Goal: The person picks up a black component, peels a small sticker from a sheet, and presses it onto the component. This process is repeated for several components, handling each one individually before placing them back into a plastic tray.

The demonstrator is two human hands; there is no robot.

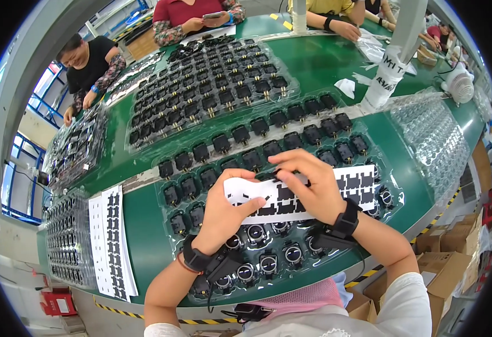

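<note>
Fingers of my right hand [307, 185] pinch a black sticker [284, 178] on the white sheet [313, 194]; left hand [220, 216] grips its nine o'clock edge — I'd peel slowly, holding it flat.

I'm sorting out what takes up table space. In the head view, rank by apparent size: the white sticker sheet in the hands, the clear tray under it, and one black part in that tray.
1. Clear tray
2. White sticker sheet
3. One black part, smallest by far

Head cam's looking steeply down from my forehead, sitting close over the long green workbench [336, 62], facing forward.
</note>
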